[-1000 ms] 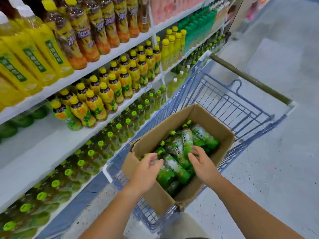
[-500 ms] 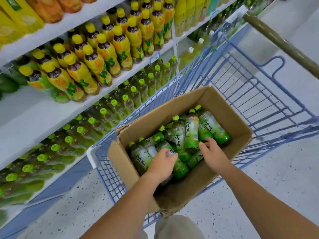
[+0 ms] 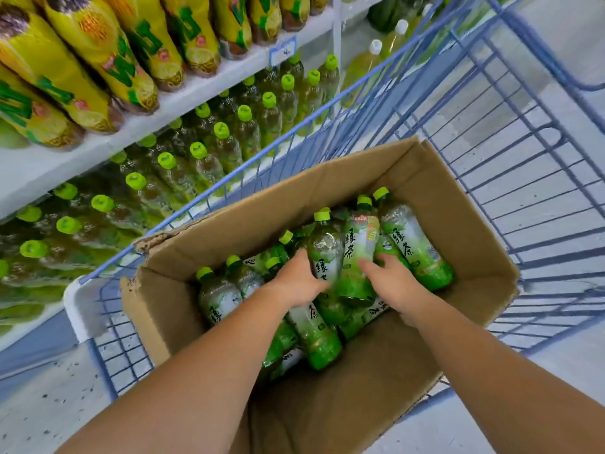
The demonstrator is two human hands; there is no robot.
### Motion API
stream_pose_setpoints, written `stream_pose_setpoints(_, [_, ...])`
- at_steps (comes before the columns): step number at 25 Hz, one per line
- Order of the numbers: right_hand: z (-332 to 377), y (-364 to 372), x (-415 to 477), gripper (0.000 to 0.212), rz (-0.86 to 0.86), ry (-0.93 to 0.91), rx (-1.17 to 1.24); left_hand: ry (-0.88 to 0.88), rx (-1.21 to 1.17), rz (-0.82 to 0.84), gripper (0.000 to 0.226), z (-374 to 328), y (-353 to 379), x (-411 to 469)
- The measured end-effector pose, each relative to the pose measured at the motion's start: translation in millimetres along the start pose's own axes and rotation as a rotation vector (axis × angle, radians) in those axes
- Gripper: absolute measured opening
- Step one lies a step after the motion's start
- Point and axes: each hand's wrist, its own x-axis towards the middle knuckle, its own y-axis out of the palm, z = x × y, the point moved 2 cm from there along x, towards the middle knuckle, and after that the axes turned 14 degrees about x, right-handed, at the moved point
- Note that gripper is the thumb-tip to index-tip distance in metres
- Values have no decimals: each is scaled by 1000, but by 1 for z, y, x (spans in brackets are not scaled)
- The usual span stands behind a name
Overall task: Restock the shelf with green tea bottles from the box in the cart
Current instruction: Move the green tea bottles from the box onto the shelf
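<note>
A person restocking a drinks aisle leans over a cardboard box set in a blue wire cart, where the green tea bottles lie heaped on their sides. Half a second ago both hands rested lower on the pile; now the left hand curls its fingers round a clear-shouldered bottle, while the right hand wraps thumb and fingers about the pale-labelled bottle touching it. Neither bottle appears lifted clear of the heap. The picking step looks all but secured, with the carry to the shelf at the left, where green-capped bottles stand in rows beneath yellow bottles, not yet begun
</note>
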Motion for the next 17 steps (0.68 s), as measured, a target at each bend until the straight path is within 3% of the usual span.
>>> stream_pose_setpoints(2, [1,2,7,51,-6,-19,-14,-12,35,4,77,-5,2,5])
stream_pose_setpoints(5, [0,4,19,61,-37,-83,-37,-46,50,-17,92,-9,3,8])
stream_pose_setpoints(9, [1,-1,16,16,-31,-27,190,-23,-92,-53,91,-6,10,13])
stream_pose_setpoints(12, [-2,-11,7,28,44,99,396,-9,-211,-89,70,-5,16,13])
stream_pose_setpoints(17, [-14,-31,-20,27,232,239,599,37,-316,-97,76,-8,14,-1])
